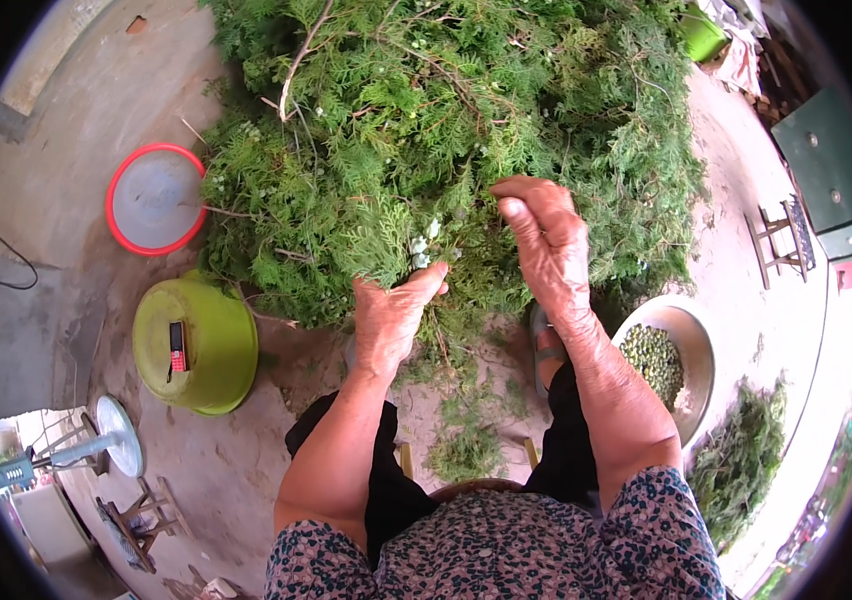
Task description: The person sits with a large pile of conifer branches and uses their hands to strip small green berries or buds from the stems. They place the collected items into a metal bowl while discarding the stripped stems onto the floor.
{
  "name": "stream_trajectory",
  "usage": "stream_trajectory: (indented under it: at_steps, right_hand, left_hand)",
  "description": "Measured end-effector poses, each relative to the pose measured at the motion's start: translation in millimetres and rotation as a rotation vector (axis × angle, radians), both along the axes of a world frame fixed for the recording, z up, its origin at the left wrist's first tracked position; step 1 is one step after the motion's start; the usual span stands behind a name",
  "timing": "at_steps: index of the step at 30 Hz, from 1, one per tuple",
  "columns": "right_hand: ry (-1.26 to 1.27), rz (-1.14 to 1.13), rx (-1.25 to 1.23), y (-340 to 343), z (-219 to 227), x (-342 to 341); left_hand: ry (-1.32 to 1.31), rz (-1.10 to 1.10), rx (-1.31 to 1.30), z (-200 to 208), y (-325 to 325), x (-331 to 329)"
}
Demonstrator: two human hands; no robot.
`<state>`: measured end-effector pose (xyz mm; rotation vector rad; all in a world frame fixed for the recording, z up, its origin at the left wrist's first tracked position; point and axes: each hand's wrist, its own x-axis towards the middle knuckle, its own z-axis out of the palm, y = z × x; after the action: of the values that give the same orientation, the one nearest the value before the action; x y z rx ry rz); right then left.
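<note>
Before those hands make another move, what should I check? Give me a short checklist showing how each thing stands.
1. Left hand has a grip: ok; its thumb and fingers hold a leafy sprig with pale cones.
2. Right hand is free: ok as far as visible; it is raised, with nothing seen in its fingers.
3. Metal bowl has room: ok; small green pieces cover only part of its inside.
4. Ground between the legs is clear: not ok; green scraps lie there.
5. Phone is firmly placed: cannot tell; it lies on the upturned green tub.
</note>
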<state>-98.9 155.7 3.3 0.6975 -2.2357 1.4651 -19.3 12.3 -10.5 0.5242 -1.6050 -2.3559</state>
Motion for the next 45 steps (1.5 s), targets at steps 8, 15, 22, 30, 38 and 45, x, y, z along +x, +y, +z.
stream_trajectory:
  at_steps: [8,15,22,30,38,45]
  right_hand:
    - [-0.401,0.179,-0.060,-7,-1,6]
    - [-0.658,0.189,-0.525,5,24,0]
    - [-0.486,0.464,-0.069,-7,6,12]
    - [-1.126,0.491,-0.632,3,11,5]
    - [-1.035,0.512,-0.419,-1,9,9]
    - [-0.557,0.380,-0.089,-5,2,11]
  left_hand:
    - [-0.048,-0.097,-0.104,0,2,3]
    - [0.005,-0.070,0.037,-7,-1,3]
    - [0.048,-0.052,0.060,-6,-1,1]
    - [-0.186,-0.064,0.263,3,-6,5]
    - [-0.038,-0.202,-0.012,0,1,6]
    - [-0.109,-0.164,0.051,2,4,6]
